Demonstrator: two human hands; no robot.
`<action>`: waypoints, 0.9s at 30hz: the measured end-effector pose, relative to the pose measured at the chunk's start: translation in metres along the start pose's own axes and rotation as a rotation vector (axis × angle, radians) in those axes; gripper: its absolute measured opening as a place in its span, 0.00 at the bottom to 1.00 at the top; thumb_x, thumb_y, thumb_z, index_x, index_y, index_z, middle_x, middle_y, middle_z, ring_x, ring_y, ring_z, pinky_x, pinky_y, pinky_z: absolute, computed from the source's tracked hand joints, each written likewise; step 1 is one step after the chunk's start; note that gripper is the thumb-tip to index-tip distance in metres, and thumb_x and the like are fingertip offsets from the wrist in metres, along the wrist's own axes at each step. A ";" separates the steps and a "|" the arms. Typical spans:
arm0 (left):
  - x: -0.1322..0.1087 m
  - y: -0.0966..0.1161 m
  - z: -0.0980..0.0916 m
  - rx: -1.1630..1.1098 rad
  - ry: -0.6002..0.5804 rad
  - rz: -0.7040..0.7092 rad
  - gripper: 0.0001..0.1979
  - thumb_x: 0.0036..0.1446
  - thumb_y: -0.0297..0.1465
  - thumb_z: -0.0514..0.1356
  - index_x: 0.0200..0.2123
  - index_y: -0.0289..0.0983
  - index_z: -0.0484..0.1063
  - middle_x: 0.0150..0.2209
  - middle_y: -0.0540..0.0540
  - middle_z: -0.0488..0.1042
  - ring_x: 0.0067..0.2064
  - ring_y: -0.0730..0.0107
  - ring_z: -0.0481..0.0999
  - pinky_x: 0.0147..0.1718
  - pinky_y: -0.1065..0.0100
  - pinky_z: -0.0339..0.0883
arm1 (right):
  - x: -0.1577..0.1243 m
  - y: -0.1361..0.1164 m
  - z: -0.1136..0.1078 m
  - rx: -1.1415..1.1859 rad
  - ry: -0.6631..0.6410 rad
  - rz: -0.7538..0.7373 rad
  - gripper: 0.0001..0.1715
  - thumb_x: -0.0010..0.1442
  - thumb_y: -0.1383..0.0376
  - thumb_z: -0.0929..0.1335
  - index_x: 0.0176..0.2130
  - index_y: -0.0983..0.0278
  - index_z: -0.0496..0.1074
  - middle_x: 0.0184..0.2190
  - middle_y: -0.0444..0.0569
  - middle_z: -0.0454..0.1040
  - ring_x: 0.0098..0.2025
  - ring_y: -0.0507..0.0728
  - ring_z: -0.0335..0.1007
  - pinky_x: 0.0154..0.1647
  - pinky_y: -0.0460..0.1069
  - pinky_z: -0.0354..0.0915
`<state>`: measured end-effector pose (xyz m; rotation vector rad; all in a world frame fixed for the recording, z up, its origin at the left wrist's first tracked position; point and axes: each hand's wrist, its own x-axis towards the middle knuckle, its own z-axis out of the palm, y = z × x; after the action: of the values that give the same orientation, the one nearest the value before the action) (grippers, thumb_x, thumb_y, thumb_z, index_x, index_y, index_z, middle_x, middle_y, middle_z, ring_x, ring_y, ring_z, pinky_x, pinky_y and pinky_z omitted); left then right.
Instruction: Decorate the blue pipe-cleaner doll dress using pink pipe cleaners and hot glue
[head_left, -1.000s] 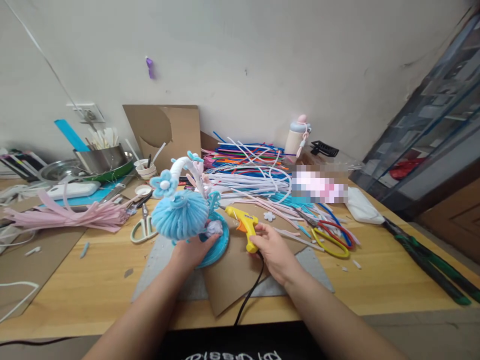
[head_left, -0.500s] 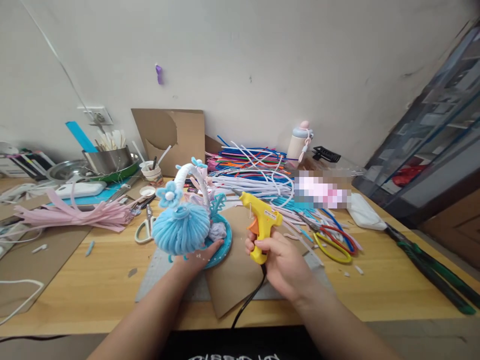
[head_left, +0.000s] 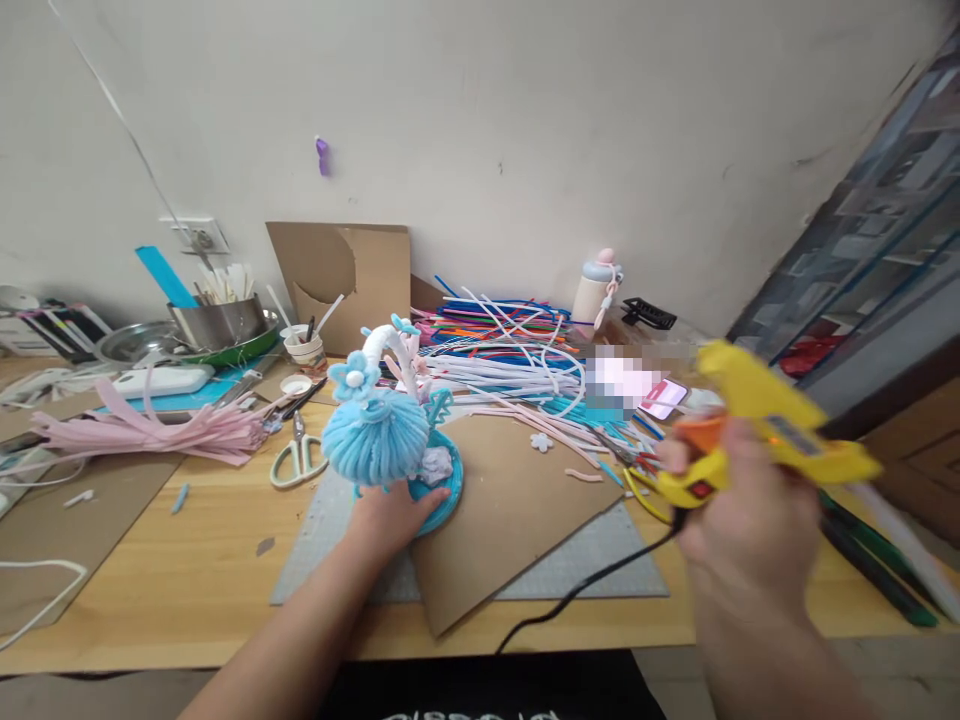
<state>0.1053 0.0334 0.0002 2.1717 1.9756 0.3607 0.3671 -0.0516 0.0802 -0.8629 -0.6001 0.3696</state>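
Note:
My left hand (head_left: 396,515) is closed on the rim of a round blue base, its thumb lying over the edge. On that base stands a pipe-cleaner ornament (head_left: 375,435): a fluffy light-blue dome with a blue flower (head_left: 352,380), under a white curved stem. A lumpy pale-lilac piece (head_left: 436,466) sits on the base beside my thumb. Out at the right, my right hand (head_left: 750,520) grips a yellow glue gun (head_left: 765,420) with an orange trigger, blurred by motion. Its black cord (head_left: 585,590) trails left over the table's front edge.
A cardboard sheet (head_left: 510,520) lies on a grey cutting mat (head_left: 600,560), with a small white flower (head_left: 541,441) on it. Pipe cleaners (head_left: 495,370) are heaped behind. Scissors (head_left: 298,460) lie left, long green-handled cutters (head_left: 877,560) right. A bottle (head_left: 598,290) stands at the back.
My right hand has swung the glue gun far to the right, and its nozzle no longer points at the ornament. The ornament has shifted slightly right and lower in my left hand.

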 end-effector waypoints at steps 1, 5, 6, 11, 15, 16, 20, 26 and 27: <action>-0.004 0.000 0.001 0.013 -0.014 0.000 0.31 0.49 0.49 0.59 0.54 0.39 0.64 0.53 0.35 0.69 0.55 0.46 0.68 0.49 0.53 0.63 | 0.009 -0.006 -0.007 -0.048 0.059 -0.099 0.02 0.52 0.63 0.70 0.30 0.57 0.72 0.26 0.40 0.69 0.23 0.50 0.61 0.22 0.48 0.58; -0.022 -0.005 0.006 0.129 -0.098 0.030 0.32 0.48 0.50 0.58 0.51 0.34 0.67 0.47 0.33 0.73 0.52 0.41 0.69 0.51 0.47 0.58 | 0.028 -0.014 -0.039 -0.277 0.066 -0.194 0.05 0.58 0.60 0.67 0.35 0.49 0.73 0.27 0.41 0.70 0.26 0.55 0.62 0.29 0.54 0.60; -0.024 -0.008 0.008 0.163 -0.101 0.037 0.32 0.49 0.50 0.58 0.49 0.33 0.68 0.45 0.33 0.74 0.51 0.41 0.69 0.52 0.47 0.57 | 0.028 -0.010 -0.047 -0.340 -0.015 -0.129 0.05 0.58 0.59 0.67 0.35 0.51 0.74 0.28 0.42 0.71 0.26 0.55 0.62 0.29 0.53 0.60; -0.020 -0.026 0.010 0.239 0.040 0.038 0.36 0.47 0.52 0.58 0.52 0.32 0.66 0.45 0.32 0.72 0.52 0.40 0.67 0.53 0.46 0.54 | 0.010 0.017 -0.070 -0.374 -0.471 0.464 0.16 0.56 0.53 0.67 0.32 0.63 0.74 0.21 0.47 0.69 0.23 0.53 0.60 0.23 0.49 0.56; -0.019 -0.031 0.010 0.151 0.146 0.137 0.37 0.49 0.46 0.60 0.59 0.36 0.57 0.57 0.36 0.63 0.58 0.45 0.61 0.56 0.49 0.54 | -0.012 0.027 -0.068 -0.182 -0.498 0.733 0.16 0.55 0.53 0.68 0.32 0.64 0.73 0.28 0.49 0.72 0.21 0.50 0.58 0.22 0.47 0.53; -0.021 -0.031 0.012 0.126 0.160 0.150 0.37 0.49 0.45 0.60 0.59 0.36 0.56 0.58 0.37 0.61 0.59 0.46 0.60 0.56 0.49 0.54 | -0.016 0.028 -0.066 -0.137 -0.503 0.784 0.16 0.55 0.53 0.68 0.33 0.64 0.73 0.29 0.49 0.73 0.21 0.50 0.57 0.21 0.47 0.53; -0.038 -0.029 0.022 0.064 0.210 0.178 0.36 0.51 0.45 0.59 0.59 0.35 0.54 0.58 0.36 0.59 0.60 0.46 0.58 0.57 0.48 0.54 | -0.026 0.033 -0.061 0.033 -0.533 0.963 0.16 0.56 0.54 0.68 0.33 0.64 0.74 0.29 0.50 0.72 0.20 0.48 0.56 0.21 0.46 0.53; -0.066 -0.019 0.025 -0.073 0.206 0.364 0.23 0.57 0.38 0.57 0.54 0.38 0.59 0.55 0.38 0.63 0.58 0.52 0.62 0.55 0.48 0.57 | -0.040 0.043 -0.061 0.180 -0.601 1.218 0.19 0.53 0.51 0.69 0.29 0.65 0.74 0.25 0.47 0.70 0.15 0.43 0.46 0.17 0.43 0.46; -0.068 -0.016 0.022 -0.089 0.132 0.442 0.22 0.57 0.38 0.57 0.54 0.40 0.60 0.55 0.40 0.64 0.58 0.53 0.62 0.56 0.49 0.58 | -0.042 0.044 -0.060 0.124 -0.632 1.189 0.19 0.54 0.51 0.69 0.30 0.65 0.74 0.26 0.47 0.70 0.15 0.43 0.48 0.18 0.44 0.46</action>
<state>0.0906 -0.0323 -0.0291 2.5699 1.4833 0.6550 0.3695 -0.0833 0.0006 -0.9071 -0.5670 1.7855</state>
